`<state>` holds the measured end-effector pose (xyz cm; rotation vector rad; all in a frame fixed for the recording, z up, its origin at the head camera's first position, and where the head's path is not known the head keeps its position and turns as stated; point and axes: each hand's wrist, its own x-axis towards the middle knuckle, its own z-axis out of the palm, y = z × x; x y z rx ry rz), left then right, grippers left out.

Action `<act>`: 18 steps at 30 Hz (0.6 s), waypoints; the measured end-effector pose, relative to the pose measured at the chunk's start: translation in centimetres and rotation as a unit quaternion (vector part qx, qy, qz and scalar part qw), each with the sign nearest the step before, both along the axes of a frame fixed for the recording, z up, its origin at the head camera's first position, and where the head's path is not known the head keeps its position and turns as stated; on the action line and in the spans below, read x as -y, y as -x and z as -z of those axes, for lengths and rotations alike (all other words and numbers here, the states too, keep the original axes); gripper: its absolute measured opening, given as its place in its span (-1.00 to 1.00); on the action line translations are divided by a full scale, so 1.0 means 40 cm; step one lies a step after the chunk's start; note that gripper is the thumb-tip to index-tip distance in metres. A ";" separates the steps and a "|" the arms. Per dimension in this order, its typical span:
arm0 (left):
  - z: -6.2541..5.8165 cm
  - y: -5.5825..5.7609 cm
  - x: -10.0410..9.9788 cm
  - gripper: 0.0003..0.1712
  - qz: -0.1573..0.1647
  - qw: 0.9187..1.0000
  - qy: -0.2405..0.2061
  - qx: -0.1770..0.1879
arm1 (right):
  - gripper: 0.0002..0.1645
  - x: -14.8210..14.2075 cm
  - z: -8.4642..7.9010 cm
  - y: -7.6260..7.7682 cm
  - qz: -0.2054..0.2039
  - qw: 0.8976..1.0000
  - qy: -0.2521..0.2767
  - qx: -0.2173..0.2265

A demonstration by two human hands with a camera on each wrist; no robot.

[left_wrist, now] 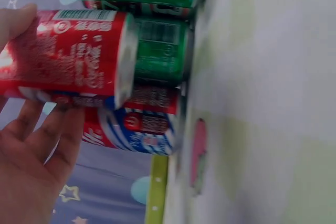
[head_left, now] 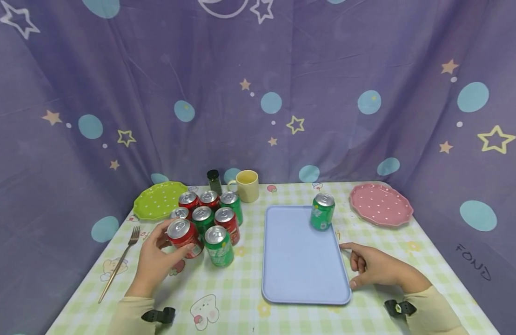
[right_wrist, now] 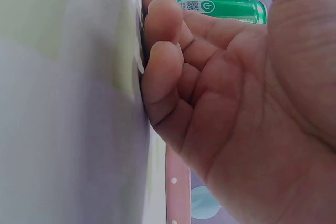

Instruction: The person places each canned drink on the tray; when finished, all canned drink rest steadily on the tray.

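Note:
My left hand [head_left: 154, 260] grips a red Coca-Cola can [head_left: 185, 242] at the near left of a cluster of cans. In the left wrist view, the base of this Coca-Cola can [left_wrist: 79, 56] sits higher than the bases of the cans behind it. Close beside it stand a green soda can [head_left: 219, 251] and a red can [head_left: 228, 225]. My right hand [head_left: 381, 266] is at the right edge of a light blue tray [head_left: 304, 265], index finger and thumb tip at its rim, the other fingers curled. One green can [head_left: 322, 216] stands upright at the tray's far right corner.
Behind the cans are a dark-capped jar [head_left: 214, 182] and a yellow mug [head_left: 247, 187]. A green dotted plate [head_left: 155, 204] lies far left, a pink dotted plate [head_left: 381, 204] far right. A fork [head_left: 119, 265] lies left of my left hand. A purple curtain [head_left: 224, 65] hangs behind the table.

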<state>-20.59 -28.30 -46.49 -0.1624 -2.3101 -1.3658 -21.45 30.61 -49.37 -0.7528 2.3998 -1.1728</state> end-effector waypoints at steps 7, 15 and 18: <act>-0.057 -0.012 -0.026 -0.02 -0.030 0.995 -0.035 -0.083 | 0.17 -0.002 0.005 0.001 -0.003 1.000 0.003 0.000; -0.161 -0.046 -0.105 -0.03 0.003 0.989 -0.073 -0.132 | 0.18 -0.003 0.005 0.000 0.000 1.000 -0.001 -0.001; -0.196 -0.053 -0.150 -0.05 0.032 0.986 -0.095 -0.131 | 0.18 -0.003 0.004 0.001 0.001 1.000 -0.004 0.000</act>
